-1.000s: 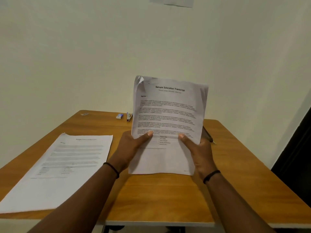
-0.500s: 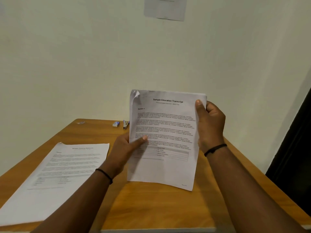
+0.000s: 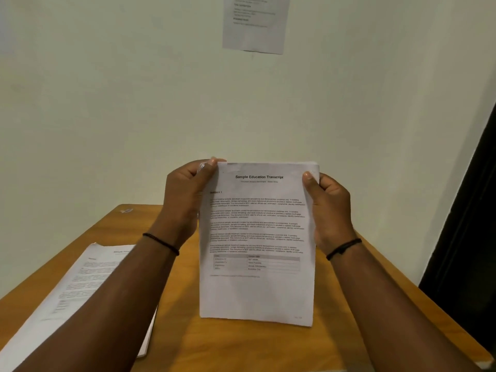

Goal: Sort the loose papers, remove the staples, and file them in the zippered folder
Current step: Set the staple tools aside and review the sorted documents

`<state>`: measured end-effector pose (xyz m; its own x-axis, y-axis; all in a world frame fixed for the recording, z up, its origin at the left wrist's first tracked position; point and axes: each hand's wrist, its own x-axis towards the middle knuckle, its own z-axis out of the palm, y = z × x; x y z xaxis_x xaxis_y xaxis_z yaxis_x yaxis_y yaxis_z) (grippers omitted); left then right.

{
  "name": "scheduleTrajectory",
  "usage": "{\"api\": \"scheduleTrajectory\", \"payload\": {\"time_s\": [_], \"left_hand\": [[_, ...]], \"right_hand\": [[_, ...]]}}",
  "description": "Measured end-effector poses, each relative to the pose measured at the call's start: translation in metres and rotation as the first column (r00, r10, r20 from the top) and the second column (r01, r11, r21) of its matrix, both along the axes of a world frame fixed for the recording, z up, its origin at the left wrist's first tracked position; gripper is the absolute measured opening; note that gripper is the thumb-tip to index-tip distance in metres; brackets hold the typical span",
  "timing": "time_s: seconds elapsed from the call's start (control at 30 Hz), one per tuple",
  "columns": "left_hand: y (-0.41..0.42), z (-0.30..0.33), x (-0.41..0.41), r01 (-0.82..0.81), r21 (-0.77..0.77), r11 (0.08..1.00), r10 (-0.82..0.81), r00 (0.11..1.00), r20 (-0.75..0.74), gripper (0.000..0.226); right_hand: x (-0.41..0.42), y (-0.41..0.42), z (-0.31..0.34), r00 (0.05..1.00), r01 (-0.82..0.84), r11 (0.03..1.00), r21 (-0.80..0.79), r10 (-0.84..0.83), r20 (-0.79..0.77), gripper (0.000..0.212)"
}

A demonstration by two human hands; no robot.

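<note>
1. Head view looks down over a wooden table (image 3: 241, 345) set against a pale wall (image 3: 107, 103).
2. Both hands hold 1 stack of papers (image 3: 257, 237) upright above the table, printed side facing the person, its heading reading "Sample Education Transcript".
3. Left hand (image 3: 185, 194) pinches the top left corner of the stack, thumb in front and fingers curled behind; that corner looks creased.
4. Right hand (image 3: 327, 208) grips the top right edge, thumb pressed on the front, fingers wrapped behind.
5. Each wrist wears a thin black band: left band (image 3: 161, 242), right band (image 3: 343, 248).
6. Bottom edge of the held stack hangs free over the middle of the table; whether it touches the wood I cannot tell.
7. Another pile of printed sheets (image 3: 80, 296) lies flat along the table's left edge, partly hidden by the left forearm.
8. Small pale scrap (image 3: 126, 210) sits near the table's far left corner.
9. Printed notice (image 3: 256, 22) hangs on the wall above.
</note>
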<state>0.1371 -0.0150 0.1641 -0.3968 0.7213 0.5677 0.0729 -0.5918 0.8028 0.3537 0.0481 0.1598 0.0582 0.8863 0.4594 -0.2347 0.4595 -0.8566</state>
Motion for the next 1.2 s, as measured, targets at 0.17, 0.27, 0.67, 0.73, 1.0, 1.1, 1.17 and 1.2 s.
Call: {"api": "scheduleTrajectory", "payload": {"time_s": [0.17,0.27,0.67,0.73,1.0,1.1,1.17,1.2], "left_hand": [[-0.002,-0.001,-0.004,0.045,-0.07,0.997,-0.04,0.996,0.074,0.036],[-0.001,-0.002,-0.006,0.04,-0.093,0.995,-0.027,0.991,0.133,0.03],[0.006,-0.012,-0.028,0.094,-0.244,0.965,-0.022,0.959,0.283,0.026],[0.011,-0.023,-0.036,0.104,-0.318,0.942,-0.005,0.954,0.299,0.02],[0.022,-0.109,-0.052,0.083,-0.726,0.683,0.19,0.939,0.286,0.029],[0.027,-0.134,-0.06,-0.009,-0.841,0.541,0.247,0.958,0.149,0.021],[0.035,-0.144,-0.065,-0.261,-0.837,0.481,0.229,0.959,-0.167,0.018],[0.04,-0.148,-0.067,-0.411,-0.782,0.469,0.207,0.912,-0.355,0.02]], "right_hand": [[0.001,-0.002,0.002,1.0,-0.01,0.999,-0.035,0.01,0.004,0.012],[0.0,-0.004,0.002,0.999,-0.032,0.997,-0.071,0.033,0.013,0.009],[-0.005,-0.003,0.005,0.996,-0.089,0.978,-0.187,0.086,-0.024,0.013],[-0.006,0.004,-0.007,0.993,-0.111,0.955,-0.273,0.115,-0.004,0.016],[-0.032,0.038,-0.107,0.957,-0.09,0.807,-0.583,0.232,0.174,0.02],[-0.044,0.048,-0.138,0.948,-0.045,0.781,-0.622,0.229,0.219,0.026],[-0.052,0.054,-0.148,0.942,-0.024,0.793,-0.609,0.222,0.253,0.026],[-0.056,0.057,-0.152,0.938,-0.028,0.801,-0.598,0.228,0.262,0.026]]}}
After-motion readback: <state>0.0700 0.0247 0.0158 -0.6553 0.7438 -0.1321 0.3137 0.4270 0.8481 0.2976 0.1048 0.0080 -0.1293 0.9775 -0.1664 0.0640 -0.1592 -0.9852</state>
